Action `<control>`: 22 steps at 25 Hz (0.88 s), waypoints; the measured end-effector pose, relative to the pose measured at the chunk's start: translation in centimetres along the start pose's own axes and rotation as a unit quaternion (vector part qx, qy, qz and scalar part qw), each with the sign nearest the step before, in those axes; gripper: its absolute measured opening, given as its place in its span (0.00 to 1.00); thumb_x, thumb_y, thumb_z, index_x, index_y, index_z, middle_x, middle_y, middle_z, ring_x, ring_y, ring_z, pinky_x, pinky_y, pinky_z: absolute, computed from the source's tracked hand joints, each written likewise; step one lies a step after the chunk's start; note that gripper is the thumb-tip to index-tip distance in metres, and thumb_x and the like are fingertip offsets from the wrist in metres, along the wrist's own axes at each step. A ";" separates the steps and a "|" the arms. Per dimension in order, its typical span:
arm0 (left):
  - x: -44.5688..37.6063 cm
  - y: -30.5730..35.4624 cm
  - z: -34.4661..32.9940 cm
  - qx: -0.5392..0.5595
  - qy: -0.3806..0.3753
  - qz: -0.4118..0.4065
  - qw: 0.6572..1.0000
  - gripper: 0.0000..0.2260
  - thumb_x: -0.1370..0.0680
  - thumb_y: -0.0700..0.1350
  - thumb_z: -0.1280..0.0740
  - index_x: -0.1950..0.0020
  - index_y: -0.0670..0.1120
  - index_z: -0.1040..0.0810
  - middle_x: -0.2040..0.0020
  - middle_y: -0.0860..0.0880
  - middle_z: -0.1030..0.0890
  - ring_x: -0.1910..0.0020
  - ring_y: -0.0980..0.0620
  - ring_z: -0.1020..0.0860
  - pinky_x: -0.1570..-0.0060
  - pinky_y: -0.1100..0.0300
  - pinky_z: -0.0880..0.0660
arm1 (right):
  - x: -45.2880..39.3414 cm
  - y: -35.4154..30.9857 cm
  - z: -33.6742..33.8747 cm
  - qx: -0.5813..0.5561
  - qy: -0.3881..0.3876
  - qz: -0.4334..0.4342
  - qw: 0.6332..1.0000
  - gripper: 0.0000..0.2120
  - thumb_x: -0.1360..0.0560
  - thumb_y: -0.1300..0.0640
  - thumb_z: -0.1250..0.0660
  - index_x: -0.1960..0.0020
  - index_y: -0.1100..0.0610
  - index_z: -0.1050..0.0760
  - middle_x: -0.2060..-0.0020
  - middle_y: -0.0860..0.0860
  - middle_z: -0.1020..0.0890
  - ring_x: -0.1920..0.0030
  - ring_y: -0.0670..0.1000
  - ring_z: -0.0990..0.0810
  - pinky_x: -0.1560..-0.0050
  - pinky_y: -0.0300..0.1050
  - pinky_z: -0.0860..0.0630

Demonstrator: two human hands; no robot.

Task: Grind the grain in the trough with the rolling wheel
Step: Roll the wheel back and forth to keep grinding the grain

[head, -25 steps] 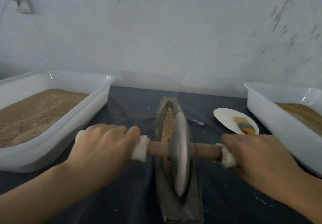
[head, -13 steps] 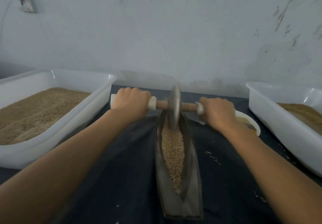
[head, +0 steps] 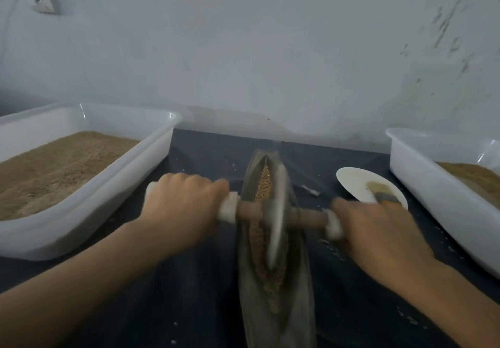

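A long boat-shaped metal trough [head: 299,301] lies lengthwise on the dark cloth, with brown grain [head: 263,185] along its groove. The grey rolling wheel [head: 277,212] stands upright in the groove at about the middle, blurred by motion. A wooden axle [head: 308,217] runs through it, its ends wrapped in white cloth. My left hand [head: 181,209] grips the left wrapped end and my right hand [head: 378,228] grips the right wrapped end.
A white tub [head: 113,196] of brown grain stands at the left, another white tub [head: 433,185] at the right. A small white plate [head: 354,182] with a brush lies between trough and right tub. Loose grains dot the cloth. A wall rises close behind.
The wheel rolled from near me out to the trough's far end, and has now come back toward me to the middle. Both hands kept their grip on the axle.
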State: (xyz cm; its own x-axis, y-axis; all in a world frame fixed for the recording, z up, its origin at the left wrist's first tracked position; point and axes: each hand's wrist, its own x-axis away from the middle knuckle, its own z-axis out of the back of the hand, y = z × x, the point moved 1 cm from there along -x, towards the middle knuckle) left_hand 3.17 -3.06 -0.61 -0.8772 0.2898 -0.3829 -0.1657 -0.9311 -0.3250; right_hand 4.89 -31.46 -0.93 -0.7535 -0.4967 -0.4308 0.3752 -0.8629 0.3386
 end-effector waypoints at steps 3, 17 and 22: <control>-5.7 -1.2 -3.0 0.031 -0.015 0.088 0.995 0.10 0.26 0.54 0.35 0.59 0.54 0.36 0.61 0.52 0.23 0.64 0.48 0.25 0.65 0.56 0.35 | -7.2 0.4 -2.4 0.037 -0.005 -0.050 0.998 0.13 0.31 0.48 0.29 0.57 0.50 0.34 0.68 0.49 0.24 0.70 0.55 0.27 0.71 0.44 0.38; 2.8 0.4 0.9 -0.002 -0.039 0.034 0.999 0.20 0.35 0.54 0.27 0.61 0.56 0.40 0.72 0.55 0.35 0.75 0.54 0.38 0.74 0.60 0.46 | -0.7 -0.3 0.5 -0.007 -0.028 0.032 0.999 0.24 0.45 0.46 0.25 0.64 0.43 0.41 0.75 0.43 0.30 0.77 0.48 0.34 0.75 0.38 0.50; -8.0 -1.5 -3.3 0.027 -0.013 0.116 0.993 0.09 0.26 0.51 0.35 0.57 0.53 0.35 0.57 0.50 0.21 0.65 0.48 0.28 0.63 0.55 0.36 | -11.2 0.9 -3.5 -0.004 -0.069 -0.072 0.995 0.09 0.28 0.45 0.34 0.54 0.47 0.31 0.58 0.50 0.19 0.57 0.58 0.21 0.64 0.46 0.34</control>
State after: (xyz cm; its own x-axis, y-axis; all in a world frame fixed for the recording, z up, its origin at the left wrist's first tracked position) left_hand 11.92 -3.20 0.05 -0.9057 0.0619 -0.4193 0.0179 -0.9828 -0.1839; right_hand 15.55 -26.99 1.25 -0.8664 -0.3503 -0.3560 0.2615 -0.9254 0.2743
